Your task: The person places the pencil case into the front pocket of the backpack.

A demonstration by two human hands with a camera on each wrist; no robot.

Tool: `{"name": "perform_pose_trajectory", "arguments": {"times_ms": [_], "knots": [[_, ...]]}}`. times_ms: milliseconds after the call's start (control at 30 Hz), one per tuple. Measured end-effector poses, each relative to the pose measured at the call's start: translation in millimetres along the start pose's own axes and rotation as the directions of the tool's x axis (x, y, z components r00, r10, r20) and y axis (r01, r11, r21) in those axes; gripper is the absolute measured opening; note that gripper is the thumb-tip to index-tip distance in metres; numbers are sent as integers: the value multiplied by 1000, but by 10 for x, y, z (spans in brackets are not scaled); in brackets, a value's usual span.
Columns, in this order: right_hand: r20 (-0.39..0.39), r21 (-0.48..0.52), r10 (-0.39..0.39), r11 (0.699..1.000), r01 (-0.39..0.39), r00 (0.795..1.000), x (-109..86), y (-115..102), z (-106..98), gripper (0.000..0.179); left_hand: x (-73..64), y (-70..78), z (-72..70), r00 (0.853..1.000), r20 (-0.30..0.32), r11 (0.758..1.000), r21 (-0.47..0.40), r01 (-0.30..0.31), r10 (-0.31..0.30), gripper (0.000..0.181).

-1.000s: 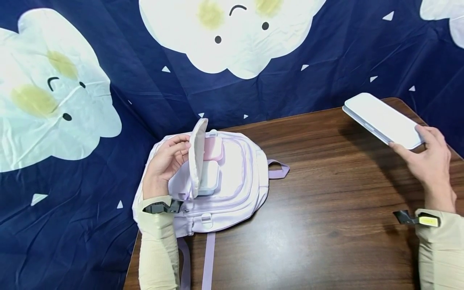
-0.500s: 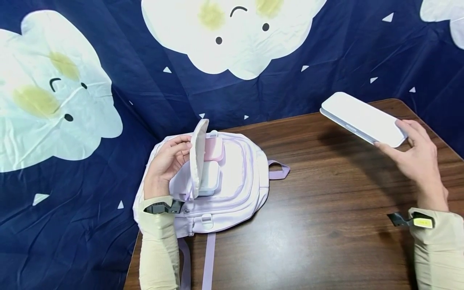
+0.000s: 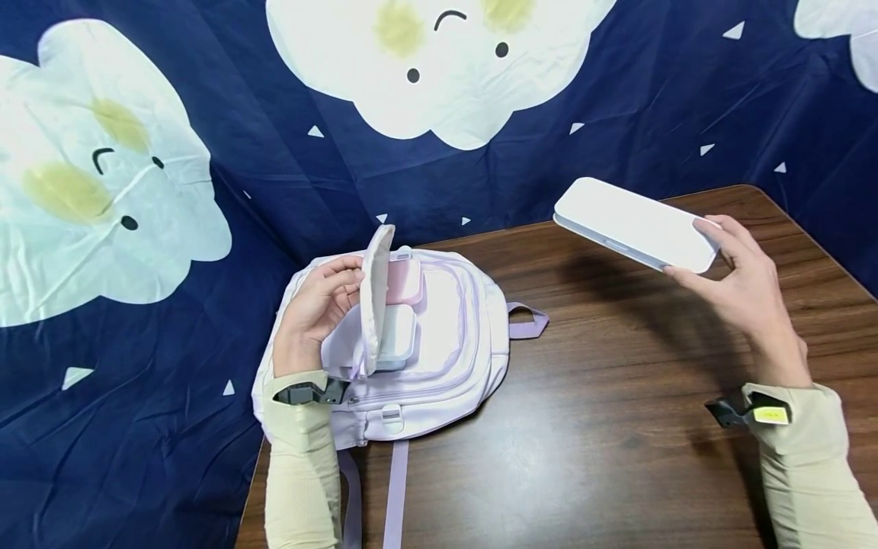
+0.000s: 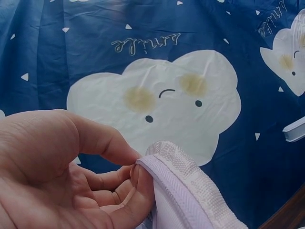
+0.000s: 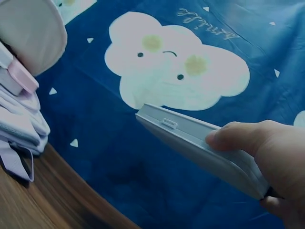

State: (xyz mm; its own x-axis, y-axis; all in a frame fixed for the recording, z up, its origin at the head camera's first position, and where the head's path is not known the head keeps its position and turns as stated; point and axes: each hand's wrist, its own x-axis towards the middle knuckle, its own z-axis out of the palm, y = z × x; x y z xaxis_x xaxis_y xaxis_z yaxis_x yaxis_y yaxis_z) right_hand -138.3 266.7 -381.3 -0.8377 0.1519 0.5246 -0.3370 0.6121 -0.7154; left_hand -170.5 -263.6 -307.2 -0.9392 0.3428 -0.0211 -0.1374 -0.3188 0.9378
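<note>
A pale lavender backpack (image 3: pixel 442 320) lies on the table with its front pocket unzipped. My left hand (image 3: pixel 317 305) pinches the edge of the pocket flap (image 3: pixel 374 305) between thumb and fingers and keeps it raised; the left wrist view shows the flap's zipper edge (image 4: pixel 178 191) in the pinch. Inside the pocket sit a pink box (image 3: pixel 406 280) and a pale blue-white box (image 3: pixel 398 335), both partly hidden by the flap. Above the table at right, my right hand (image 3: pixel 744 286) grips one end of a long white hard case (image 3: pixel 627 221) with a small latch on its side.
The brown wooden table (image 3: pixel 590 427) spans the front and right. A lavender loop (image 3: pixel 527 328) sticks out from the backpack's right end, and straps (image 3: pixel 395 488) trail toward the front edge. Behind hangs a dark blue cloud-patterned cloth (image 3: pixel 521 175).
My right hand has carried the white case leftward, nearer the backpack, turning it a little flatter across the view. The left hand and the flap have stayed in place.
</note>
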Motion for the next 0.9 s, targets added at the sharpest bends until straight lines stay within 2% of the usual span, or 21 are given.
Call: {"name": "perform_pose_trajectory", "arguments": {"times_ms": [133, 367, 600, 900], "knots": [[20, 4, -49, 999, 48, 999, 19, -52, 84, 71, -4, 2, -2, 1000, -2, 1000, 0, 0, 0, 26], [86, 25, -87, 996, 85, 992, 17, -206, 251, 75, -7, 3, 0, 1000, -19, 1000, 10, 1, -1, 26], [162, 18, -121, 993, 120, 979, -14, -323, 413, 76, 11, 2, 28, 1000, -26, 1000, 17, 2, -1, 26], [213, 17, -164, 986, 165, 963, -44, -439, 604, 76, 1, 4, 41, 999, -48, 999, 35, 5, -3, 23]]}}
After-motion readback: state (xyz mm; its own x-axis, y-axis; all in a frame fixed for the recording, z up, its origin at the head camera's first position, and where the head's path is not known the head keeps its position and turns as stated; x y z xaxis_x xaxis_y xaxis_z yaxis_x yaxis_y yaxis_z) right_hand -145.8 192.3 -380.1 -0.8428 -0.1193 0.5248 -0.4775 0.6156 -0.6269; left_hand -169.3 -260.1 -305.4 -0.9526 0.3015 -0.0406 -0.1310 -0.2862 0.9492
